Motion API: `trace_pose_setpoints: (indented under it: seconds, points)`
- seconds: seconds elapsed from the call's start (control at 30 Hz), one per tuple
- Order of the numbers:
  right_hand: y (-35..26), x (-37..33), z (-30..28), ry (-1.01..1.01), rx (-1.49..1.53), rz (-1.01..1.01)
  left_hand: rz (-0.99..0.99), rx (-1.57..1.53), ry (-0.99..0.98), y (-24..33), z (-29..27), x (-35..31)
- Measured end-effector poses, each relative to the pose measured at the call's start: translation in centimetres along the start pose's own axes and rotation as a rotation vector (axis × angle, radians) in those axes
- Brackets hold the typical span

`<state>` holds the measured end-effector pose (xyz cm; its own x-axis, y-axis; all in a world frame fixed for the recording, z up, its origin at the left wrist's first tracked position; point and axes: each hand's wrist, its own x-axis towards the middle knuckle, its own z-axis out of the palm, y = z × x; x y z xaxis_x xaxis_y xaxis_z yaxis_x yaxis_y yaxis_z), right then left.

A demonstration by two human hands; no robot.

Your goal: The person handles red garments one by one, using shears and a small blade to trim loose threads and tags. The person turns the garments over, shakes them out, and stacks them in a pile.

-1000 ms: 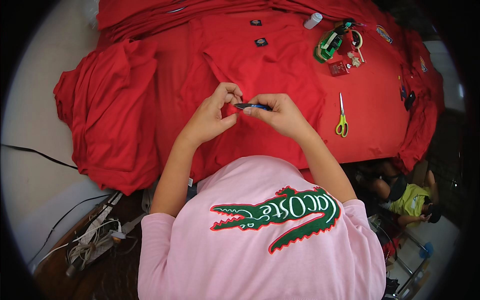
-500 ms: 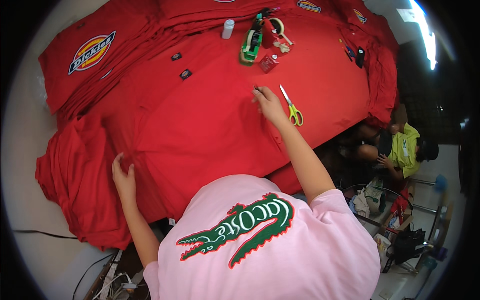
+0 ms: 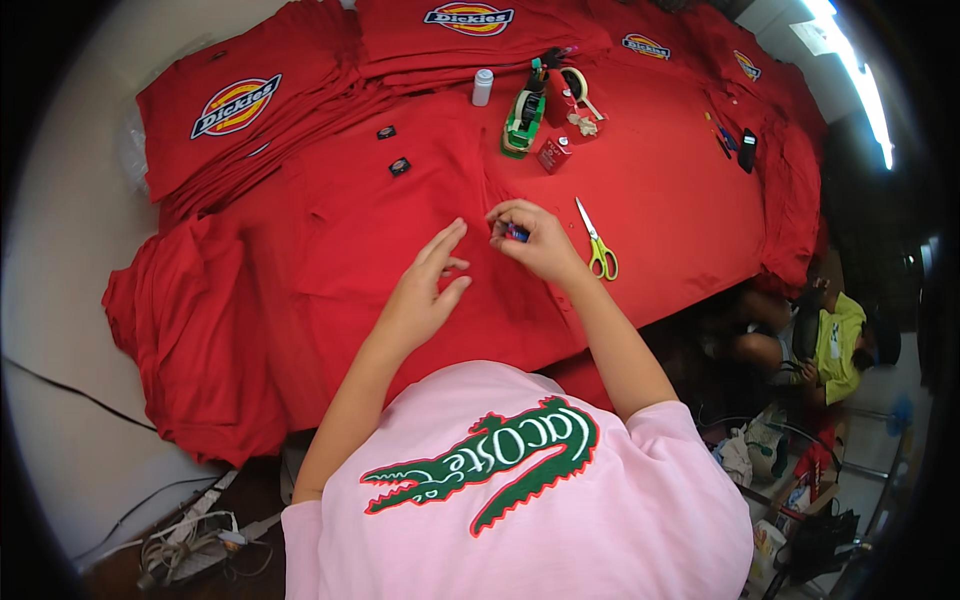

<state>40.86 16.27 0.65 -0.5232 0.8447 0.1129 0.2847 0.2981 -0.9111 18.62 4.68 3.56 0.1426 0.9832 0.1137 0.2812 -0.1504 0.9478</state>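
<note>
A red garment (image 3: 400,300) lies spread over the near part of the table, with two small black labels, one of them the front label (image 3: 400,166). Above its middle, my left hand (image 3: 425,285) is open, fingers stretched and thumb apart, holding nothing. Just to the right, my right hand (image 3: 537,240) is closed round a small blue-and-dark object (image 3: 517,232). Fingers cover most of that object, so its kind cannot be made out. Scissors with yellow-green handles (image 3: 603,260) rest on the red tabletop right of my right hand.
Folded red garments with printed logos (image 3: 235,105) line the far side. Beyond my hands stand a green tape dispenser (image 3: 522,125), a white bottle (image 3: 482,88) and a small red box (image 3: 554,154). A bunched red garment (image 3: 200,330) hangs at left. At right sits another person in a yellow-green shirt (image 3: 838,345).
My left hand has moved right and up from the garment's left side, close to my right hand. My right hand has turned and stays closed on the small object. The view has shifted slightly.
</note>
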Motion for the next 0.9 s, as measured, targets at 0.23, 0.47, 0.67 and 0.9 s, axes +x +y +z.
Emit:
trace_pose_setpoints:
  seconds: [0.23, 0.47, 0.67, 0.9]
  points:
    - [-4.0, -2.8, 1.5, -0.004, 0.248, 0.105, -0.216, -0.063, 0.093, -0.7, 2.5, -0.4]
    - [-4.4, -5.3, -0.7, 0.056, -0.119, 0.107, -0.287, -0.284, 0.185, -2.2, 3.8, -3.5]
    - [-6.9, -6.4, -0.6, -0.147, -0.071, -0.041, -0.201, -0.063, 0.211, 0.3, 3.8, -4.0]
    - [-7.2, -6.9, 0.0, -0.151, -0.083, -0.071, -0.166, -0.023, 0.229, 1.2, 4.6, -4.4]
